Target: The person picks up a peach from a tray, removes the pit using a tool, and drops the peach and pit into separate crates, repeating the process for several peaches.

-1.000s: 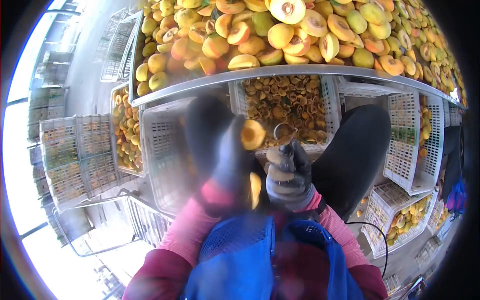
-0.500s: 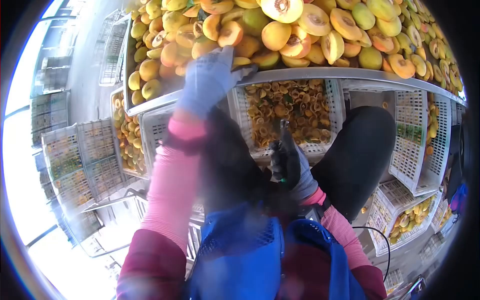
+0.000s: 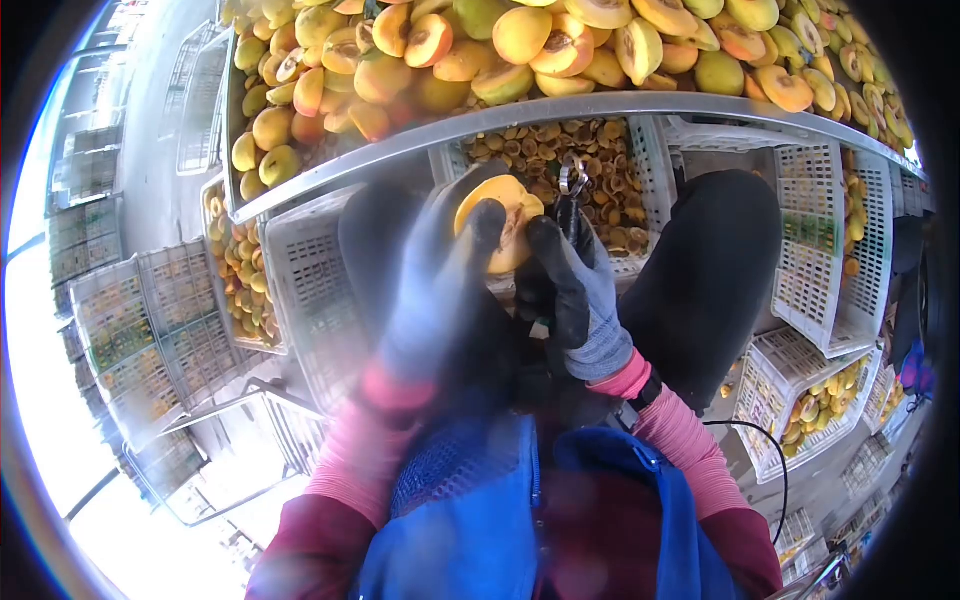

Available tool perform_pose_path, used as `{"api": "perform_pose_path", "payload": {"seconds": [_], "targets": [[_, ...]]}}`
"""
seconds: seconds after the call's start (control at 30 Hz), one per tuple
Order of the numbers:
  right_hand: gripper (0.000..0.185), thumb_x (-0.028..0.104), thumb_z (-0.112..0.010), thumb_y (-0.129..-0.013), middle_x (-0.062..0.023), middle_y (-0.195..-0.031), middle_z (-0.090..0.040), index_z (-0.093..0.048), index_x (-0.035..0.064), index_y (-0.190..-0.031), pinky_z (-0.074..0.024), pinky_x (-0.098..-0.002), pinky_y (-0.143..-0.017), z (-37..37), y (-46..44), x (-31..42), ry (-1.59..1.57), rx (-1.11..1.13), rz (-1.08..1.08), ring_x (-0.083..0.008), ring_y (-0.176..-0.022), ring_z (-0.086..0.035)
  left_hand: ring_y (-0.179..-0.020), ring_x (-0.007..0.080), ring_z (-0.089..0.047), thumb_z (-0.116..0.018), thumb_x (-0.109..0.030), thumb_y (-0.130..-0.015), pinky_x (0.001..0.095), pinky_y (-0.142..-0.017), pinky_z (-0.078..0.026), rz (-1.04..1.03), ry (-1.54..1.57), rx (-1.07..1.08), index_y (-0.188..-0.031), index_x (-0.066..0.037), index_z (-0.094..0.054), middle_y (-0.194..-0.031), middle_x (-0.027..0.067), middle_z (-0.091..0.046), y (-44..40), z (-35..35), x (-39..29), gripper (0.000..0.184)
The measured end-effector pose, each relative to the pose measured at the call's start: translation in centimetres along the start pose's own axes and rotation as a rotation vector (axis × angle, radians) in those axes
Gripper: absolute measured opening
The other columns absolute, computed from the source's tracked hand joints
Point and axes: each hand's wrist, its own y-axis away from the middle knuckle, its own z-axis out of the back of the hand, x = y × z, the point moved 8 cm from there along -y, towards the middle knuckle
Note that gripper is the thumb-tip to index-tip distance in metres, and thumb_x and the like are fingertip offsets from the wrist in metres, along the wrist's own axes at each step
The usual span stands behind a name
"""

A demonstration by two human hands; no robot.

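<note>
My left hand [image 3: 440, 260], in a grey glove with dark fingers, holds a halved yellow peach [image 3: 500, 222] with its cut face showing the brown centre. Close beside it on the right, my right hand [image 3: 575, 285], gloved the same way, is closed round a small tool with a metal ring tip [image 3: 573, 178] pointing up. The right fingertips are at the fruit's right edge. Beyond the hands, a metal-edged table [image 3: 400, 145] bears a heap of peach halves [image 3: 560, 45]. Below that edge, a white crate [image 3: 655, 180] holds many small brown-orange pieces.
An upright white crate [image 3: 300, 260] stands left of my knees, beside a crate of peaches [image 3: 240, 270]. More white crates [image 3: 805, 240] stand at the right, one with fruit [image 3: 820, 410]. Stacked crates [image 3: 135, 330] are at the far left. A black cable [image 3: 775, 440] curves at lower right.
My left hand has come back from the heap toward my lap, now with a peach half. My right hand has stayed near my lap with the tool, whose tip now shows higher.
</note>
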Motion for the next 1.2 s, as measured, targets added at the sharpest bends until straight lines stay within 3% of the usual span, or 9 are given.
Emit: {"api": "perform_pose_path", "payload": {"seconds": [0.1, 0.17, 0.33, 0.5, 0.67, 0.73, 0.87, 1.0, 1.2], "targets": [[0.029, 0.017, -0.062, -0.088, -0.0019, -0.079, -0.055, -0.05, 0.0053, -0.111, -0.0427, -0.025, -0.053, 1.0, -1.2, -1.1, 0.175, 0.095, 0.217, -0.01, -0.059, -0.052, -0.091, 0.0315, -0.059, -0.058, -0.01, -0.088, 0.036, -0.076, -0.05, 0.315, 0.566, -0.279, -0.123, 0.006, -0.045, -0.107, 0.0211, -0.057, 2.3, -1.1, 2.8, 0.041], [0.025, 0.019, -0.061, -0.088, -0.0066, -0.076, -0.057, -0.051, 0.0041, -0.106, -0.0444, -0.0299, -0.054, 0.5, -0.2, -0.1, 0.574, 0.087, 0.47, -0.0161, -0.059, -0.056, -0.089, 0.0318, -0.059, -0.057, -0.008, -0.088, 0.0377, -0.074, -0.05, -0.044, 0.019, -0.25, -0.124, 0.006, -0.043, -0.104, 0.022, -0.057, 3.1, -0.2, 2.9, 0.041], [0.02, 0.019, -0.061, -0.086, -0.0187, -0.075, -0.059, -0.051, 0.0034, -0.092, -0.0447, -0.0415, -0.058, -2.4, 4.2, 1.8, 1.353, 0.098, 0.792, -0.0381, -0.07, -0.059, -0.086, 0.0337, -0.059, -0.061, -0.001, -0.081, 0.0392, -0.071, -0.051, -0.143, -0.099, -0.055, -0.127, 0.003, -0.04, -0.104, 0.0245, -0.055, 4.0, -0.6, 2.5, 0.05], [0.018, 0.018, -0.059, -0.085, -0.0185, -0.076, -0.059, -0.051, 0.0037, -0.093, -0.0443, -0.0432, -0.058, -1.8, 5.1, 1.1, 1.273, 0.058, 0.846, -0.0386, -0.069, -0.059, -0.079, 0.0321, -0.06, -0.061, 0.001, -0.08, 0.0366, -0.068, -0.051, -0.296, -0.434, -0.19, -0.123, 0.003, -0.044, -0.101, 0.0218, -0.057, 4.8, -0.5, -0.2, 0.046], [0.025, 0.016, -0.058, -0.086, -0.0193, -0.085, -0.061, -0.052, 0.0038, -0.107, -0.0464, -0.043, -0.064, -1.0, 5.8, 0.5, 1.185, 0.01, 1.027, -0.0373, -0.075, -0.06, -0.079, 0.0302, -0.06, -0.062, 0.0, -0.08, 0.0346, -0.07, -0.051, -0.067, -0.032, -0.16, -0.114, 0.005, -0.053, -0.1, 0.0193, -0.058, 4.2, -0.5, -1.2, 0.036], [0.031, 0.017, -0.057, -0.086, -0.0198, -0.089, -0.061, -0.051, 0.0037, -0.114, -0.0471, -0.0414, -0.067, -0.9, 5.2, -0.1, 1.261, 0.118, 0.872, -0.0359, -0.079, -0.06, -0.08, 0.0288, -0.06, -0.061, -0.001, -0.081, 0.0335, -0.069, -0.051, 0.143, 0.297, -0.157, -0.109, 0.005, -0.056, -0.099, 0.018, -0.058, 4.0, -0.4, 0.4, 0.029], [0.033, 0.022, -0.056, -0.088, -0.0182, -0.089, -0.061, -0.052, 0.0042, -0.115, -0.0478, -0.0397, -0.071, 2.6, 3.1, -3.2, 1.214, 0.128, 0.461, -0.0334, -0.081, -0.061, -0.079, 0.0183, -0.058, -0.057, -0.012, -0.088, 0.0279, -0.069, -0.048, -0.013, 0.065, -0.05, -0.102, 0.004, -0.06, -0.092, 0.0107, -0.06, 3.8, -1.0, 0.8, 0.021], [0.038, 0.042, -0.05, -0.093, -0.0018, -0.063, -0.048, -0.052, 0.0037, -0.095, -0.0329, -0.0247, -0.034, 3.1, 3.4, -5.4, 0.492, 0.233, 0.024, -0.0102, -0.04, -0.042, -0.08, 0.0071, -0.054, -0.055, -0.02, -0.092, 0.0222, -0.071, -0.046, 0.161, 0.268, -0.014, -0.102, 0.003, -0.06, -0.087, 0.003, -0.061, 3.5, -1.6, 1.0, 0.026], [0.048, 0.054, -0.038, -0.094, 0.0018, -0.055, -0.04, -0.052, 0.008, -0.086, -0.0272, -0.0197, -0.03, -0.1, 5.1, -7.3, -0.336, 0.623, -0.653, -0.0061, -0.037, -0.034, -0.075, 0.0157, -0.058, -0.06, -0.02, -0.087, 0.0285, -0.068, -0.047, 0.267, 0.343, 0.018, -0.106, 0.001, -0.059, -0.084, 0.012, -0.062, 3.5, -2.5, 2.9, 0.028]]}}
